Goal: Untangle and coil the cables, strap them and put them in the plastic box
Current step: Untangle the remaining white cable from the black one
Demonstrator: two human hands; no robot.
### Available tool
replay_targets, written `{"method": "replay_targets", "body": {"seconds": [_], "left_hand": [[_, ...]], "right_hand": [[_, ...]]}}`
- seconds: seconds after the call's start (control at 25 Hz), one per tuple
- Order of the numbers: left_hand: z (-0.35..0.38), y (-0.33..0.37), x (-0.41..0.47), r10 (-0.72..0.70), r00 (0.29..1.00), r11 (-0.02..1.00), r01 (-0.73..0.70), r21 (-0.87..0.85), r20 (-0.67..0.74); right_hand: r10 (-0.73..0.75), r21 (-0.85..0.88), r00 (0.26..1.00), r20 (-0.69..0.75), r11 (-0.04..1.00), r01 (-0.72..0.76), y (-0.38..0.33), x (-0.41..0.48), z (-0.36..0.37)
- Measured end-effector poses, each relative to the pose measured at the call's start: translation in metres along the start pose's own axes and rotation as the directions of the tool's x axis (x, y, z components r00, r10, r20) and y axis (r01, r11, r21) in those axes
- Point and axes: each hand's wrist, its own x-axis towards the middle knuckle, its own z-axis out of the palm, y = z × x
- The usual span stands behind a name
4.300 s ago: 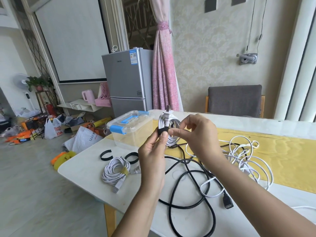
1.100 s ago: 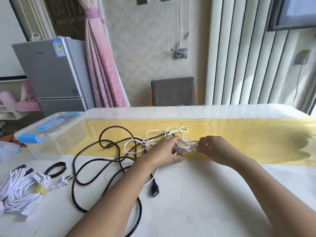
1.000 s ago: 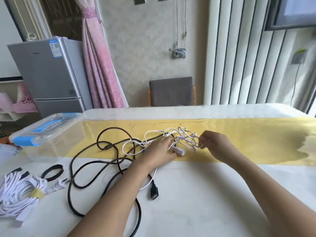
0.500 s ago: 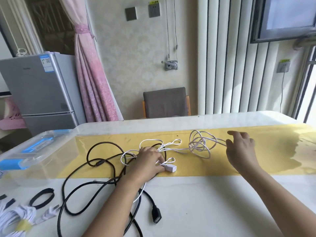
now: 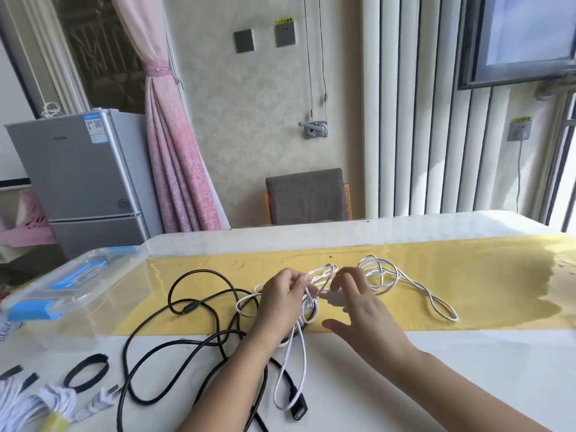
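Head view looks down at a white desk point(image 5: 498, 363) with a yellow cloth point(image 5: 483, 275) along it. A thin white cable point(image 5: 436, 302) lies in messy loops on the cloth, and part of it hangs down to the near side of the desk. The left hand point(image 5: 282, 302) has its fingers curled round a bunch of those loops. The right hand point(image 5: 364, 313) is just beside it with fingers spread, holding nothing. A small white plug point(image 5: 333, 299) sits between the two hands, but it is blurry, so it is hard to say if a fingertip touches it.

The white cable looks light, soft and bendy. It will flop and catch on itself, so a hard pull could make the knot tighter. The plug end seems the best place to take hold, then feed it back through the loops bit by bit.

A thicker black cable point(image 5: 187, 308) crosses under the white one and looks stiffer and springy. It may drag along if the white one is lifted fast.

The plastic box point(image 5: 103, 289) stands at the left with its lid on. A black strap point(image 5: 96, 358) and a white cable bundle point(image 5: 21, 406) lie near the front left edge.
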Motion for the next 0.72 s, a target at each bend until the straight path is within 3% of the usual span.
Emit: {"method": "replay_targets", "body": {"seconds": [0.08, 0.16, 0.28, 0.36, 0.52, 0.6, 0.64, 0.72], "left_hand": [[0.002, 0.002, 0.002, -0.056, 0.998, 0.990, 0.052, -0.132, -0.032], [0.001, 0.001, 0.001, -0.064, 0.996, 0.987, 0.072, -0.142, 0.058], [-0.010, -0.007, -0.001, -0.068, 0.938, 0.975, -0.009, 0.223, 0.339], [-0.020, -0.008, -0.001, -0.118, 0.919, 0.938, -0.021, 0.346, 0.376], [-0.031, -0.005, 0.003, -0.184, 0.968, 0.757, 0.028, 0.653, 0.172], [-0.038, -0.006, 0.006, -0.070, 0.996, 0.693, 0.082, 0.717, -0.046], [-0.043, -0.008, 0.007, 0.001, 0.991, 0.701, 0.096, 0.707, -0.136], [-0.050, -0.012, 0.009, 0.069, 0.984, 0.759, 0.057, 0.648, -0.166]], "right_hand": [[0.027, 0.048, 1.000, -0.015, 0.998, -0.027, -0.007, 0.003, -0.004], [0.049, 0.057, 0.999, 0.000, 0.997, -0.049, -0.005, 0.005, -0.011], [0.151, 0.074, 0.975, -0.162, 0.987, -0.141, 0.007, 0.013, -0.042], [0.222, 0.121, 0.924, -0.313, 0.974, -0.192, 0.018, 0.017, -0.067], [0.368, 0.358, 0.731, -0.575, 0.916, -0.180, 0.036, 0.018, -0.102], [0.427, 0.410, 0.622, -0.656, 0.894, -0.181, 0.039, 0.018, -0.114], [0.450, 0.398, 0.595, -0.666, 0.889, -0.227, 0.041, 0.018, -0.118], [0.516, 0.240, 0.667, -0.538, 0.852, -0.465, 0.052, 0.017, -0.124]]}}
